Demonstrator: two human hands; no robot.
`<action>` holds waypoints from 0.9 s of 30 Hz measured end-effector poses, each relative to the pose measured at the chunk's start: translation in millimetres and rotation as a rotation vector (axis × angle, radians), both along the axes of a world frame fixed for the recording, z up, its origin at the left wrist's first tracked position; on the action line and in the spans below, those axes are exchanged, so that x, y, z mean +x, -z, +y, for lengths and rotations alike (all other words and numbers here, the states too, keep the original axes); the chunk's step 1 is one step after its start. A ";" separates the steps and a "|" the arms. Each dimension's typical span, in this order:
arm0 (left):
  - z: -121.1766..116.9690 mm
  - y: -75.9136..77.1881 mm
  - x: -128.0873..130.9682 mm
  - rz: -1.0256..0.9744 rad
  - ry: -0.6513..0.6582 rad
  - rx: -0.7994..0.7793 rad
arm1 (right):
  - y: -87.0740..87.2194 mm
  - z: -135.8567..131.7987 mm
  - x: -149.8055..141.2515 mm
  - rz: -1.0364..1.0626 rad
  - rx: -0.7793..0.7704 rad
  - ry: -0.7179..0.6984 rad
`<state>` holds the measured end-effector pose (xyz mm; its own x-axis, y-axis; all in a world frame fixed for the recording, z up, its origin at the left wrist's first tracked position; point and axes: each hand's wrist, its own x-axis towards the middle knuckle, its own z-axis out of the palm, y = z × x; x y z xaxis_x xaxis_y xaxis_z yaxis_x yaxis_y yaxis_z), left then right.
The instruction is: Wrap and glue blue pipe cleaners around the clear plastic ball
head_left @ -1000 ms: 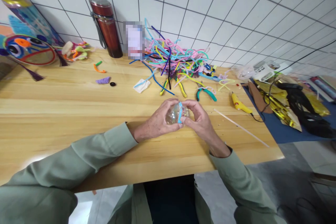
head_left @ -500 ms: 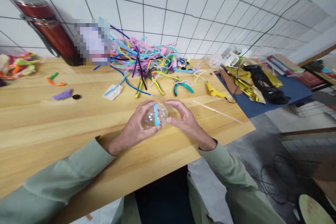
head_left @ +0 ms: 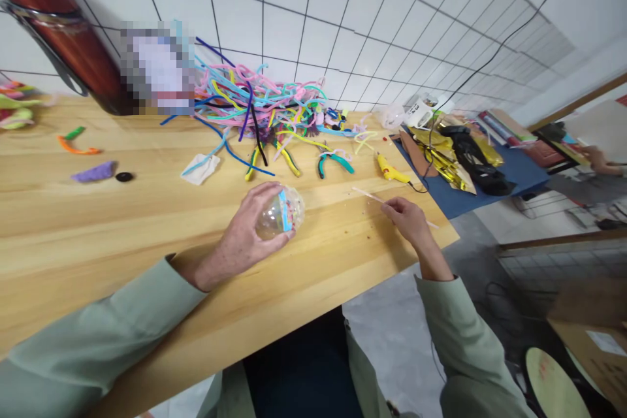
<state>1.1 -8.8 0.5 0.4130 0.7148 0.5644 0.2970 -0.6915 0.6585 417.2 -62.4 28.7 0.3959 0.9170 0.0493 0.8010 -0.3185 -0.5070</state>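
My left hand (head_left: 240,235) is wrapped around a clear plastic ball (head_left: 269,219). A light-blue band circles the ball, and small coloured bits show inside its right side. To the right, my right hand (head_left: 409,219) has its thumb and fingers pinched on a thin pale pink stick (head_left: 365,193) on the wooden table (head_left: 313,261). The stick's far end shows past the hand. A few crumbs lie on the wood between the two hands.
Behind lie a heap of pipe cleaners (head_left: 259,98), yellow-handled pliers (head_left: 290,160), teal pliers (head_left: 337,160) and a yellow glue gun (head_left: 392,170). A red thermos (head_left: 68,32) stands at left. Gold foil (head_left: 448,160) is on a blue mat (head_left: 455,199) at right.
My right hand has left the ball's side and moved right to the thin stick. The ball stays in my left hand. The view has shifted slightly to the right.
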 end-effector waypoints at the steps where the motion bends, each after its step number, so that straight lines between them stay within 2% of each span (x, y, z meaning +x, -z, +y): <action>1: 0.3 0.4 -0.1 -0.005 0.001 -0.002 | 0.1 1.6 2.1 -0.032 0.001 0.003; 7: 3.9 3.7 -0.2 -0.032 -0.022 -0.052 | -14.5 25.7 42.6 -0.292 0.040 0.120; 10: 5.4 5.8 0.3 -0.050 -0.027 -0.095 | -17.4 45.8 59.3 -0.400 0.034 0.120; 17: 6.0 6.5 -0.4 -0.050 -0.040 -0.119 | 6.9 91.7 57.2 -0.531 -0.033 0.010; 22: 7.9 7.9 -1.2 -0.048 -0.028 -0.123 | 17.5 98.9 59.3 -0.569 -0.063 0.012; 27: 9.4 10.1 -1.0 -0.056 -0.024 -0.124 | 19.3 102.8 63.0 -0.560 -0.062 0.011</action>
